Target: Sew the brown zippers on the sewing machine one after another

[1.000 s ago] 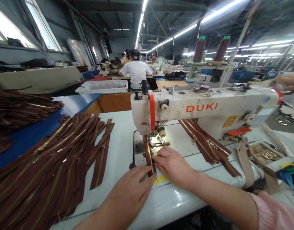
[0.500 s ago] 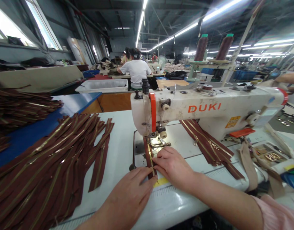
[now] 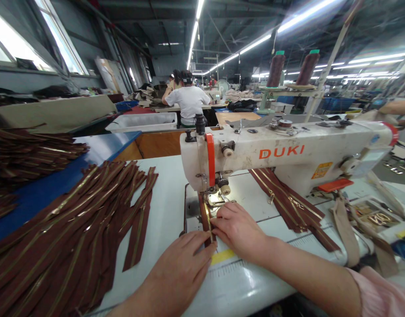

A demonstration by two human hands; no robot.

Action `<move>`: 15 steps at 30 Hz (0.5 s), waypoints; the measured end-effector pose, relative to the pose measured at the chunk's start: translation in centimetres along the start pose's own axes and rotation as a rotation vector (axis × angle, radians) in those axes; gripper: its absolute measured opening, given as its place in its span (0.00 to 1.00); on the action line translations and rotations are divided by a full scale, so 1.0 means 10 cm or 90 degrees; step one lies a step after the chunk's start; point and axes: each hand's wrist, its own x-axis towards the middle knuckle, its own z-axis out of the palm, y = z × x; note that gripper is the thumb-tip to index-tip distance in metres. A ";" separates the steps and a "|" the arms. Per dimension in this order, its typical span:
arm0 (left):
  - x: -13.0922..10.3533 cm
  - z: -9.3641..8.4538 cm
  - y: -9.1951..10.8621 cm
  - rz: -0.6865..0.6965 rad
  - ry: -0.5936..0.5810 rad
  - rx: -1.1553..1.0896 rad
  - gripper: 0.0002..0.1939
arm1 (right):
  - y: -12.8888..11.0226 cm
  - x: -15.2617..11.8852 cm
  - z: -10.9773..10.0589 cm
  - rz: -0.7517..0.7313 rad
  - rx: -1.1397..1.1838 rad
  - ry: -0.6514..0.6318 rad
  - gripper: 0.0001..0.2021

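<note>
A brown zipper [image 3: 207, 215] with gold teeth runs lengthwise under the presser foot of a white sewing machine [image 3: 248, 149]. My left hand [image 3: 184, 259] is closed on the zipper's near end, thumb and fingers pinching the tape. Just ahead of it, my right hand [image 3: 235, 226] grips the zipper's right edge close to the foot, its fingers bent together. To the left lies a large heap of similar brown zippers [image 3: 73, 224], with one single zipper [image 3: 141, 220] at its right side. Several zippers with sliders [image 3: 288, 202] rest under the machine arm at right.
Another zipper pile [image 3: 33, 149] lies on a blue surface at left. At right stands a tray of metal fittings [image 3: 374, 215] beside beige straps [image 3: 345, 229]. Two brown thread cones [image 3: 308, 68] rise behind the machine. A co-worker in white [image 3: 191, 101] sits further back, past a white bin [image 3: 144, 121].
The view has shifted slightly, so the table and machine sit a little lower. Both hands keep their hold on the zipper, in nearly the same place.
</note>
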 end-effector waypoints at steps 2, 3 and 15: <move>0.03 0.01 -0.04 0.008 0.011 0.015 0.15 | 0.03 0.05 0.01 -0.008 -0.014 -0.005 0.04; 0.05 0.02 -0.05 0.012 0.017 0.021 0.15 | 0.04 0.07 0.02 -0.012 -0.019 -0.008 0.04; 0.20 0.10 -0.27 0.049 0.035 0.130 0.17 | 0.18 0.19 0.09 -0.032 -0.046 0.019 0.07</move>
